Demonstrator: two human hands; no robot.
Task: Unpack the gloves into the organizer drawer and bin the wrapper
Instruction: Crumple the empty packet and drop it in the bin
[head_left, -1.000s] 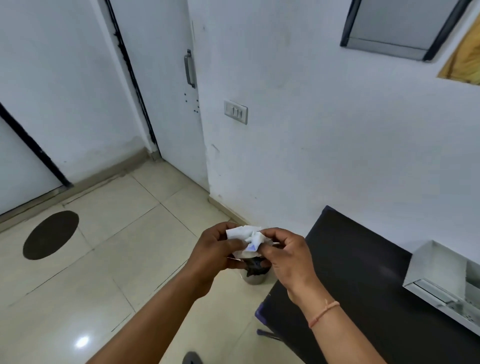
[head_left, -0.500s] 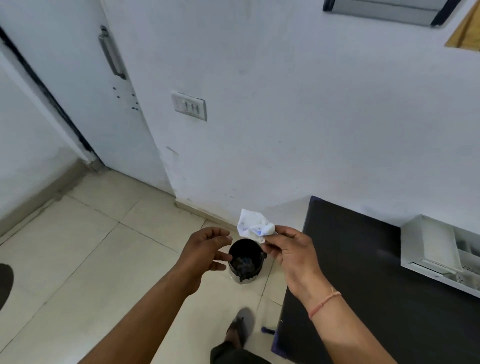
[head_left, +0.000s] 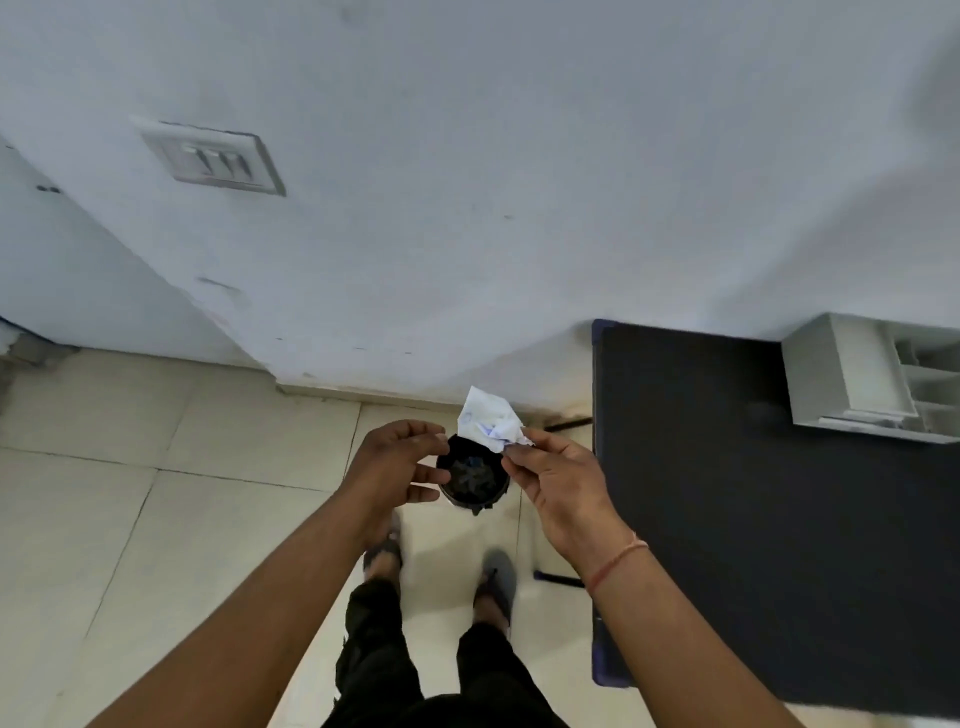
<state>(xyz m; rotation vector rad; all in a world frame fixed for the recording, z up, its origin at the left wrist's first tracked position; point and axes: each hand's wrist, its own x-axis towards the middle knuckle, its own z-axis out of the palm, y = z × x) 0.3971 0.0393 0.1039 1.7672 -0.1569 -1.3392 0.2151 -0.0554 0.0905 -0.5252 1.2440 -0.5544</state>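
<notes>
A crumpled white wrapper (head_left: 488, 420) with blue print is pinched between the thumb and fingers of my right hand (head_left: 558, 483). It hangs just above the far right rim of a small round black bin (head_left: 471, 480) that stands on the floor by the table's corner. My left hand (head_left: 395, 467) hovers left of the bin, fingers apart and curled, holding nothing. The white organizer (head_left: 826, 374) sits on the black table at the right, one drawer (head_left: 904, 415) pulled out; what lies inside it is not visible.
The black table (head_left: 753, 519) fills the right side, its edge close to my right forearm. A white wall with a switch plate (head_left: 218, 158) rises straight ahead. My two feet (head_left: 441, 566) stand on the cream floor tiles just short of the bin.
My left hand has let go of the wrapper, which now stays in my right hand alone. The view has swung down and closer, so the bin lies directly below my hands.
</notes>
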